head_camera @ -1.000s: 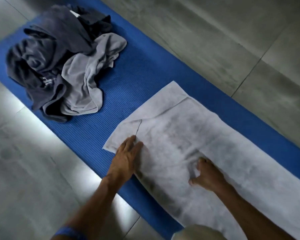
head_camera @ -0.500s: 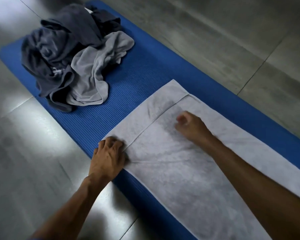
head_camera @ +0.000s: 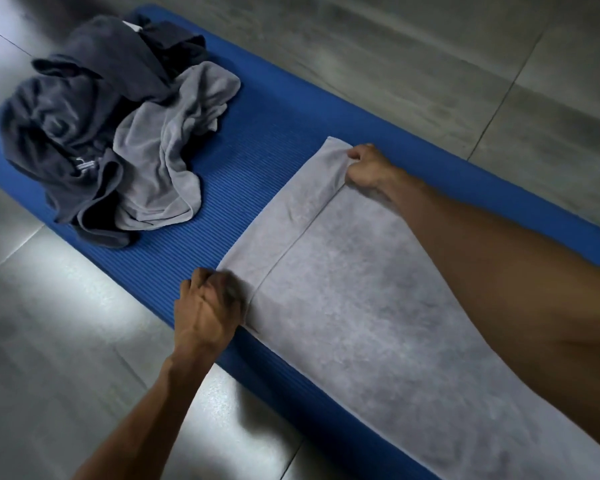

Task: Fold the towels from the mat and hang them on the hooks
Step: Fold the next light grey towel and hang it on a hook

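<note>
A light grey towel [head_camera: 378, 323] lies flat along a blue mat [head_camera: 257, 161] on a tiled floor [head_camera: 49, 341], its end layers slightly offset so that a narrow strip of the lower layer shows beyond a straight edge. The left hand [head_camera: 208, 306] grips the near corner of that end with curled fingers; the right hand [head_camera: 366, 166], reaching across the cloth, pinches the far corner, where the fabric puckers between thumb and fingers. Both hands thus hold the same short end, one at each corner. A heap of unfolded towels, one dark towel [head_camera: 80, 119] and one pale grey towel [head_camera: 167, 143], sits well apart at the far end of the mat. No hooks are visible. The step in hand appears to be the next fold, with the task judged to be at an early stage. To do it well, both corners should rise together and level, the end kept taut between the hands, then be carried toward the opposite end and set down edge on edge, corners matched. Uneven lifting would likely skew the fold; soft cloth sags, so light tension helps.
</note>
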`<state>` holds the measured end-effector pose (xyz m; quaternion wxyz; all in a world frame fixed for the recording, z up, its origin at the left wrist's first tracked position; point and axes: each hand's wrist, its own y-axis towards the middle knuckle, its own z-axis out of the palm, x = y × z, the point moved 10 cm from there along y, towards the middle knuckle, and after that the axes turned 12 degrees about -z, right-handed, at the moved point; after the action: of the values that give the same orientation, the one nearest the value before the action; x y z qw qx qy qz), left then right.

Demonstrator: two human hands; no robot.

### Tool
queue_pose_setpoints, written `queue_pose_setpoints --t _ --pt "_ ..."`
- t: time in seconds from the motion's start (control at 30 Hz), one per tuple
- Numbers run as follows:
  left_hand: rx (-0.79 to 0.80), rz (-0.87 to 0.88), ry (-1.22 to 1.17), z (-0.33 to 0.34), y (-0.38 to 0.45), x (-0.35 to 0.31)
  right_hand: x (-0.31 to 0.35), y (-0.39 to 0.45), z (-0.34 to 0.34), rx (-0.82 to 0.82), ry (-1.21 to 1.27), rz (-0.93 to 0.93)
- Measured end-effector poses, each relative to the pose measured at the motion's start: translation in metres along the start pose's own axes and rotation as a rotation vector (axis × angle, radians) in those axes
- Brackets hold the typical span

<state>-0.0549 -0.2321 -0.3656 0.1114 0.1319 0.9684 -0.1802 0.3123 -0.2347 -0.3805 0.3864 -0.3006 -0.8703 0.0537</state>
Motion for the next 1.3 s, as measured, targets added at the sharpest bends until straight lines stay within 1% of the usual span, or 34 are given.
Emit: queue_pose_setpoints --t 0.07,0.13,0.17,0.2,0.27,0.3,0.33,0.4,0.43,0.5,0.53,0.57,0.6,0.63,0.7,0.73,0.77,0.8,0.83,0.87,0.9,0.93,0.97,1.0,1.03,1.13,1.23,1.3 --pt "-0.022 -0.014 0.019 -0.002 -0.002 -0.004 0.013 -0.002 -0.006 -0.022 0.084 -0.071" --pt "-0.034 -0.008 0.138 0.004 -0.003 -0.006 0.026 -0.017 -0.005 -0.044 0.122 -0.180" --pt "-0.039 0.030 0.174 0.007 -0.006 -0.012 0.029 -0.029 -0.003 -0.071 0.102 -0.239" --pt "-0.029 0.095 0.186 0.011 -0.011 -0.020 0.029 -0.045 -0.001 -0.112 0.040 -0.287" --pt "0.017 0.254 0.221 0.022 -0.024 -0.037 0.017 -0.088 0.013 -0.184 -0.124 -0.310" --pt "0.043 0.294 0.245 0.027 -0.029 -0.041 0.009 -0.114 0.023 -0.207 -0.181 -0.314" --pt "0.070 0.289 0.255 0.031 -0.031 -0.041 0.004 -0.143 0.037 -0.213 -0.216 -0.335" --pt "0.099 0.230 0.249 0.034 -0.031 -0.039 -0.003 -0.203 0.070 -0.170 -0.296 -0.395" --pt "0.077 0.227 0.256 0.033 -0.031 -0.042 -0.004 -0.230 0.088 -0.118 -0.354 -0.425" --pt "0.064 0.287 0.317 0.036 -0.034 -0.056 -0.004 -0.280 0.121 -0.004 -0.440 -0.490" --pt "0.089 0.348 0.350 0.044 -0.038 -0.065 -0.004 -0.301 0.132 0.025 -0.456 -0.518" --pt "0.130 0.419 0.380 0.054 -0.044 -0.074 -0.008 -0.317 0.136 0.014 -0.456 -0.522" --pt "0.180 0.484 0.399 0.063 -0.050 -0.081 -0.016 -0.328 0.132 -0.041 -0.430 -0.483" --pt "0.223 0.516 0.419 0.071 -0.056 -0.087 -0.034 -0.336 0.124 -0.112 -0.374 -0.386" --pt "0.250 0.463 0.401 0.074 -0.058 -0.095 -0.072 -0.352 0.108 -0.214 -0.308 -0.158" --pt "0.244 0.425 0.365 0.072 -0.059 -0.101 -0.080 -0.362 0.107 -0.225 -0.339 -0.112" --pt "0.203 0.434 0.333 0.068 -0.061 -0.108 -0.081 -0.369 0.116 -0.189 -0.382 -0.122" --pt "0.154 0.502 0.307 0.066 -0.068 -0.121 -0.079 -0.379 0.128 -0.130 -0.401 -0.158" --pt "0.143 0.594 0.280 0.069 -0.080 -0.134 -0.074 -0.387 0.135 -0.097 -0.405 -0.204" --pt "0.152 0.708 0.244 0.078 -0.097 -0.147 -0.072 -0.394 0.132 -0.106 -0.393 -0.226" --pt "0.179 0.820 0.220 0.091 -0.117 -0.156 -0.078 -0.397 0.119 -0.149 -0.365 -0.202" --pt "0.213 0.915 0.205 0.105 -0.136 -0.161 -0.090 -0.399 0.104 -0.202 -0.330 -0.131" --pt "0.246 0.991 0.190 0.118 -0.154 -0.167 -0.106 -0.402 0.089 -0.246 -0.307 -0.034" --pt "0.272 1.027 0.167 0.129 -0.168 -0.169 -0.119 -0.406 0.077 -0.264 -0.306 0.043" --pt "0.283 1.020 0.132 0.134 -0.175 -0.172 -0.128 -0.408 0.070 -0.251 -0.319 0.085" --pt "0.246 0.906 -0.039 0.116 -0.167 -0.182 -0.134 -0.405 0.068 -0.161 -0.344 0.086" --pt "0.166 0.757 -0.084 0.089 -0.121 -0.175 -0.136 -0.394 0.062 -0.105 -0.371 0.114" --pt "0.074 0.585 -0.085 0.066 -0.073 -0.152 -0.136 -0.386 0.062 -0.072 -0.403 0.138"
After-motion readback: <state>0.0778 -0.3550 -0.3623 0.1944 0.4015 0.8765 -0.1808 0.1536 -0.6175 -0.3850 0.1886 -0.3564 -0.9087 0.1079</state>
